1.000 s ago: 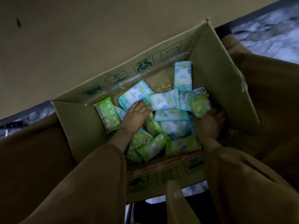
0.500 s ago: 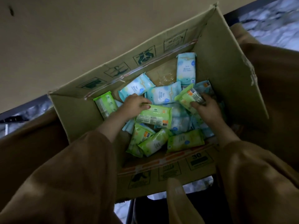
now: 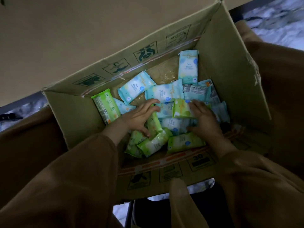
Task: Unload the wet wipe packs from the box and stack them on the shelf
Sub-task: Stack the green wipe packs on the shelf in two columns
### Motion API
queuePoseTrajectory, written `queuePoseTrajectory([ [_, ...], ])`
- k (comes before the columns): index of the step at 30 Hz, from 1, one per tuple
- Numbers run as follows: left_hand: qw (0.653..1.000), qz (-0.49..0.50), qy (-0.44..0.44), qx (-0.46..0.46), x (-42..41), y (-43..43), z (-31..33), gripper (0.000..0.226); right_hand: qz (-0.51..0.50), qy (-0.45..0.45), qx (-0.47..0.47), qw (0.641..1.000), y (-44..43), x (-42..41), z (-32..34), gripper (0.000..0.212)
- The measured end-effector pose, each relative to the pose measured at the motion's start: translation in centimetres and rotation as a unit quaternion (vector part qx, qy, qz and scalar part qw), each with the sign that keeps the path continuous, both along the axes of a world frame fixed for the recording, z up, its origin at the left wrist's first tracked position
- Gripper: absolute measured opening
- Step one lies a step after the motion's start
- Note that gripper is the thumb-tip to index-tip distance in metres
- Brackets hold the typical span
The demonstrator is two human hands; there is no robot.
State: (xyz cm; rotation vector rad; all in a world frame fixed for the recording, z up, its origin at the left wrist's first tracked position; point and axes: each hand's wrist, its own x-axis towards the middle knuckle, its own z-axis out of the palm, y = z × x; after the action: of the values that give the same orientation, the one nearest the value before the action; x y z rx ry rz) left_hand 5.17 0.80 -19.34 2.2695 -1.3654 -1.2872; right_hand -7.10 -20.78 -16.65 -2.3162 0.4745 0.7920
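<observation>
Looking down into an open cardboard box of loose blue and green wet wipe packs, a person's left hand curls round an upended green pack. The right hand grips a second green pack just to its right. Half a second ago the hands held these packs apart; now they meet at the box's middle, likely gathering a bundle to lift out, with many packs still inside and no shelf in view.

Wall: a plain beige surface is filling the upper left.
Edge: a dark band is running below it.
Floor: pale mottled ground is showing at upper right.
Light: dimness is lying over everything.
</observation>
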Motion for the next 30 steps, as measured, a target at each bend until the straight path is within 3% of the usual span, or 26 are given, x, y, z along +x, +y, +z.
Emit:
queuePoseTrajectory([
  [3,0.992,-0.128,-0.017,-0.006,0.8,-0.4,-0.2,0.1,-0.036,-0.043,-0.045,0.997,-0.1,0.4,-0.4,0.069],
  [5,0.99,-0.112,-0.053,-0.065,1.0,0.3,-0.9,0.085,-0.053,-0.061,-0.043,0.996,-0.3,0.7,-0.4,0.062],
  [7,0.996,-0.03,-0.035,-0.079,0.8,0.5,0.0,0.073,-0.059,-0.062,-0.033,0.996,-0.4,0.9,-0.5,0.055],
  [9,0.995,0.074,0.058,-0.014,0.7,-0.2,1.4,0.061,-0.07,-0.049,-0.027,0.996,-0.4,1.0,-0.4,0.052],
  [12,0.954,0.213,0.211,0.008,0.9,-1.6,1.7,0.031,-0.061,-0.055,-0.03,0.996,-0.3,1.0,-0.4,0.054],
  [14,0.966,0.21,0.149,0.011,1.6,-2.2,1.8,0.035,-0.057,-0.057,-0.037,0.996,-0.3,1.0,-0.4,0.055],
  [16,0.982,0.185,-0.012,0.038,1.7,-1.8,1.0,0.037,-0.056,-0.053,-0.038,0.996,-0.2,0.9,-0.3,0.055],
  [18,0.959,0.24,-0.149,0.01,0.9,-1.4,1.0,0.041,-0.062,-0.051,-0.035,0.996,-0.2,0.9,-0.4,0.057],
  [19,0.944,0.288,-0.159,-0.019,0.2,-1.4,1.1,0.041,-0.064,-0.051,-0.036,0.996,-0.1,0.9,-0.4,0.059],
  [22,0.923,0.376,-0.049,-0.067,-1.7,-1.4,1.2,0.063,-0.052,-0.034,-0.048,0.997,-0.1,1.1,-0.5,0.075],
  [25,0.943,0.326,0.062,0.012,-3.0,-0.7,1.0,0.085,-0.039,-0.013,-0.046,0.998,-0.3,1.4,-0.5,0.077],
  [30,0.946,0.314,0.07,-0.026,-2.5,0.0,0.5,0.072,-0.039,-0.024,-0.013,0.999,-0.8,1.6,-0.6,0.078],
])
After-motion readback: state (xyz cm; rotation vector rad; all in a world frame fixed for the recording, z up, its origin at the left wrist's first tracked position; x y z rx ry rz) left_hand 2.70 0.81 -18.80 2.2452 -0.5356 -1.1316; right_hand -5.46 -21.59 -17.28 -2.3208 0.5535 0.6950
